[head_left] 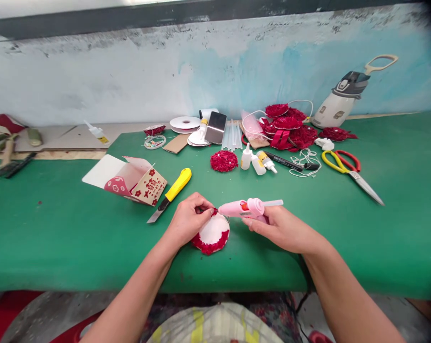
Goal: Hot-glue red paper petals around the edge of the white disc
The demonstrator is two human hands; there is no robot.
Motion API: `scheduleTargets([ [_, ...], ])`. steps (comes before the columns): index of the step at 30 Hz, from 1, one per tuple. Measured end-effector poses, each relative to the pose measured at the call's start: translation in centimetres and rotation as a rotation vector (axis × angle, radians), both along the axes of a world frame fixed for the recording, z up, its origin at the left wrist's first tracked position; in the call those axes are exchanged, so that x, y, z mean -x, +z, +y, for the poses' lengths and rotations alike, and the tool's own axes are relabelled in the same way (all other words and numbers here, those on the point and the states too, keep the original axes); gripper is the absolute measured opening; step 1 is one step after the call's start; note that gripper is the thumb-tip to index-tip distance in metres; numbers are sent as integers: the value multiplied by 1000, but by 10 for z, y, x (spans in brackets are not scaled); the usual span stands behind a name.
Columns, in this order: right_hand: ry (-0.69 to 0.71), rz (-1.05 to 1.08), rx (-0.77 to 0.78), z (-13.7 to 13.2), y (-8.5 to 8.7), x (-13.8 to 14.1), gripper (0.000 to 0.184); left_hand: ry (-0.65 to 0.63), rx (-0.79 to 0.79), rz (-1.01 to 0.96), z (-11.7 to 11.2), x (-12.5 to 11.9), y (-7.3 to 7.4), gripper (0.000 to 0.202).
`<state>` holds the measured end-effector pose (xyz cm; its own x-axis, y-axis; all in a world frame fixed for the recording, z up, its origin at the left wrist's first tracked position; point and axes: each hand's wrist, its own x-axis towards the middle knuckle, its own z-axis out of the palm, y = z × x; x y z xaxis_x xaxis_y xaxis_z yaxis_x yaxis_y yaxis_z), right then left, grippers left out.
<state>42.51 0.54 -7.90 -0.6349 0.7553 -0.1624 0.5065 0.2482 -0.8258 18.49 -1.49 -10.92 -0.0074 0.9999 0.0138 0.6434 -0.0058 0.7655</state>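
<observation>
My left hand pinches the upper left edge of a white disc, which has ruffled red trim round its border. The disc lies near the front of the green table. My right hand is wrapped round a pink hot glue gun with a clear glue stick poking out of its back. The gun's nozzle points left and meets the disc's top edge beside my left fingertips. Left of my left hand lies a yellow utility knife with its blade out.
A patterned open box stands at left. Behind the hands are a red rosette, small glue bottles, a black marker and a phone. Scissors, a heap of red rosettes and a tilted bottle are at right.
</observation>
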Motion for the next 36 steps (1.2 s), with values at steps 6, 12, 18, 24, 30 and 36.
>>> scheduleTargets([
  [6,79,46,-63,-2,1,3,23,7,4,-14,0,1,-1,15],
  [12,89,55,-70,-2,1,3,19,5,10,-25,-2,1,-1,14],
  [18,63,53,-97,-2,-1,5,23,-26,-38,24,-5,2,0,15],
  [24,45,31,-108,-4,-2,5,29,-12,-48,49,-5,2,-3,13],
  [30,81,30,-145,-6,-6,5,28,-16,-49,42,-7,1,-5,13],
  [36,166,12,-201,-9,-11,8,15,-33,-58,54,-7,3,-5,14],
])
